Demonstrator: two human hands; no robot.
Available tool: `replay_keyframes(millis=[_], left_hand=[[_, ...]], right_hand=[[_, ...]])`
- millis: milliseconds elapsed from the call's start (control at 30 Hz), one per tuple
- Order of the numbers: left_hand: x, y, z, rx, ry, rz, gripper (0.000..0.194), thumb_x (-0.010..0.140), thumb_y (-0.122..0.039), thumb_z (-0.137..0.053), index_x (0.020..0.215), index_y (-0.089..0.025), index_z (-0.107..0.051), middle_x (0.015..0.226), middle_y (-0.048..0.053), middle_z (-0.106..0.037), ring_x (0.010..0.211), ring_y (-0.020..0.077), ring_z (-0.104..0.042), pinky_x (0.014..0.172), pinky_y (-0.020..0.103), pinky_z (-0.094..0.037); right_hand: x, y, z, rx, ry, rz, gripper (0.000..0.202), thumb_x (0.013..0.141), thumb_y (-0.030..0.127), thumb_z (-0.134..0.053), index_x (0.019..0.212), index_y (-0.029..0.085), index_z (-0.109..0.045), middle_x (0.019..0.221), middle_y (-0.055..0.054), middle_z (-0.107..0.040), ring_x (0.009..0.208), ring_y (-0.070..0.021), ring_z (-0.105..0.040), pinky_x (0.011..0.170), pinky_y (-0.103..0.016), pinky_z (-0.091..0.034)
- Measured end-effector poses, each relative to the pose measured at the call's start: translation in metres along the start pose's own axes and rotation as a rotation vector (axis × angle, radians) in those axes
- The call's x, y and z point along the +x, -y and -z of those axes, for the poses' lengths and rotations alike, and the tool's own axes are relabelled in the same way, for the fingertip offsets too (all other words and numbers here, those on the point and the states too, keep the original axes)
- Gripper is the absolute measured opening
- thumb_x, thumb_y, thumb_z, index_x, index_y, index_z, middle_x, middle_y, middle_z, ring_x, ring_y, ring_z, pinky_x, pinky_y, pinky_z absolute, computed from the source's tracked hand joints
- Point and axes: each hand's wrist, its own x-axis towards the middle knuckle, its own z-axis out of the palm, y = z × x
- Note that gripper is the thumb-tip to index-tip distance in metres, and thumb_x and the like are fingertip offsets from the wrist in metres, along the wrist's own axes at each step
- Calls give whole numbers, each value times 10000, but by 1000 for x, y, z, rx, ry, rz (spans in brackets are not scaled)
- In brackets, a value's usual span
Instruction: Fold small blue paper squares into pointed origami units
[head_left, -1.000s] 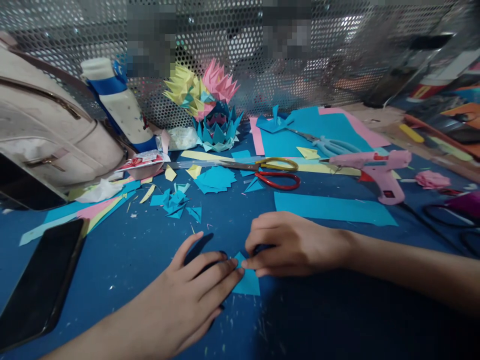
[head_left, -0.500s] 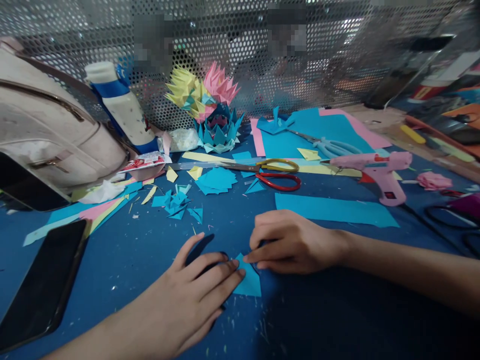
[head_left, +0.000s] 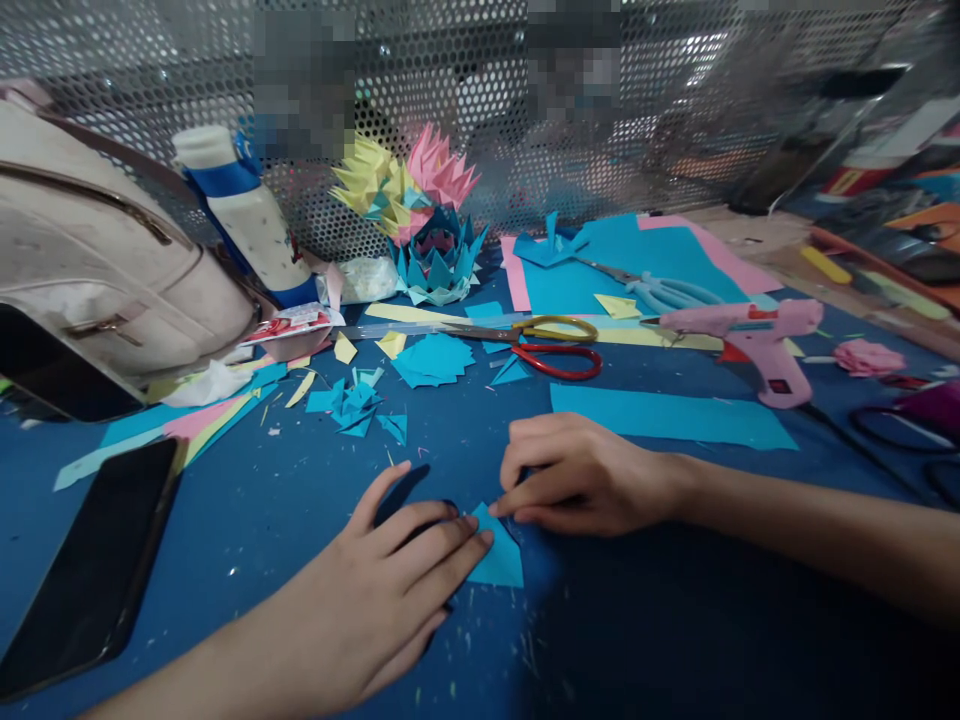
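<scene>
A small light-blue paper piece [head_left: 496, 555], folded to a triangle, lies flat on the dark blue table [head_left: 637, 620]. My left hand [head_left: 390, 590] rests palm down on the table, its fingertips pressing the paper's left edge. My right hand [head_left: 581, 475] is curled, fingertips pinching down on the paper's top corner. Both hands touch the same piece; neither lifts it.
Red-and-yellow scissors [head_left: 551, 345], a pink glue gun [head_left: 754, 340] with its cord, a long blue paper strip [head_left: 667, 418] and cut blue scraps [head_left: 352, 405] lie beyond. A paper lotus [head_left: 435, 255], a bottle [head_left: 244, 215], a bag [head_left: 97, 270] and a black phone [head_left: 90, 565] sit left.
My right hand has slid up and away along the fold, from the paper's middle to its top corner, baring more of the triangle. My left hand has stayed in place.
</scene>
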Motion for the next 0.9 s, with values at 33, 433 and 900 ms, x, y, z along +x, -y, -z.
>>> replay_keyframes(millis=[33,433,900], left_hand=[[0,0,0,-4,4,3,444,1030,-250,-418,1467,-171,-440,1368,35,-572,1270,204,-480,1223,459,151],[0,0,2,-11,4,1,464,1034,-261,-427,1487,-163,-411,1368,22,-575,1267,203,-472,1223,450,155],[-2,-1,-1,-20,-24,1,460,1032,-224,-422,1484,-146,-411,1352,36,-586,1271,210,-477,1231,474,111]], right_hand=[[0,1,0,-10,-7,0,194,1004,253,-524,1013,178,-703,864,-49,-666,735,-137,-511,668,-280,-357],[-1,1,-1,-33,23,-3,157,978,231,-564,962,167,-706,872,-45,-654,738,-145,-476,667,-290,-334],[-1,12,-6,-81,-105,-137,234,927,413,-655,971,185,-681,811,-16,-648,724,-132,-509,639,-267,-333]])
